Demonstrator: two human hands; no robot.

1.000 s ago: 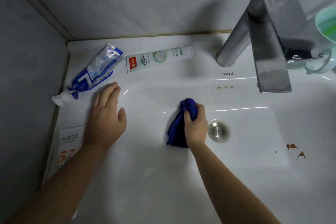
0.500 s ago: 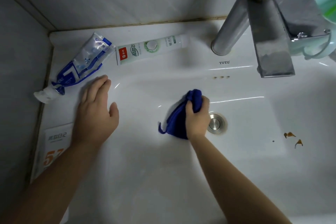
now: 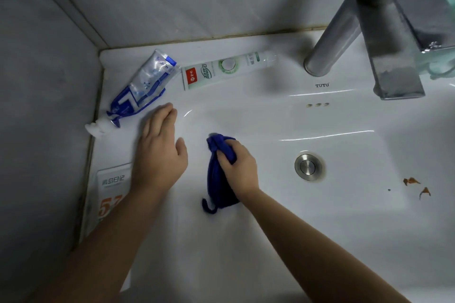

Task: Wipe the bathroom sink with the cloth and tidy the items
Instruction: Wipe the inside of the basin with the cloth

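Right hand [image 3: 237,167] grips the blue cloth [image 3: 218,187], fingers curled tight around its bunched far end. The cloth is inside the sink [image 3: 344,216], on the left slope of the basin, well left of the metal drain plug [image 3: 308,167]. Its near end trails out beside the wrist and ends in a small loop. How much cloth is under the palm is hidden.

Left hand [image 3: 160,152] lies palm down on the left rim of the basin, fingers straight and together, holding nothing. Its outline is a bit motion-blurred. Its fingertips are just beside the blue toothpaste tube [image 3: 142,88]; cannot tell if they touch it.

That tube lies squeezed and creased on the white counter [image 3: 283,55], white cap toward the left wall. A green-and-white tube [image 3: 221,69] lies along the far edge, its flat end just beside the blue one; its small print is not readable.

A white card [image 3: 112,189] sits at the near left of the counter, partly covered by the left forearm. An orange 5 shows on it, and the next digit is cut by the arm.

The chrome faucet [image 3: 384,39] stands far right, top cut off by the frame. A mint-green object [image 3: 440,69] behind it is cropped at the right edge, too little showing to identify. TUTU lettering [image 3: 322,85] sits above 3 overflow holes [image 3: 317,105].

2 brown scraps [image 3: 410,181] and a dark speck lie on the basin floor at right, well apart from the cloth. What they are is unclear.
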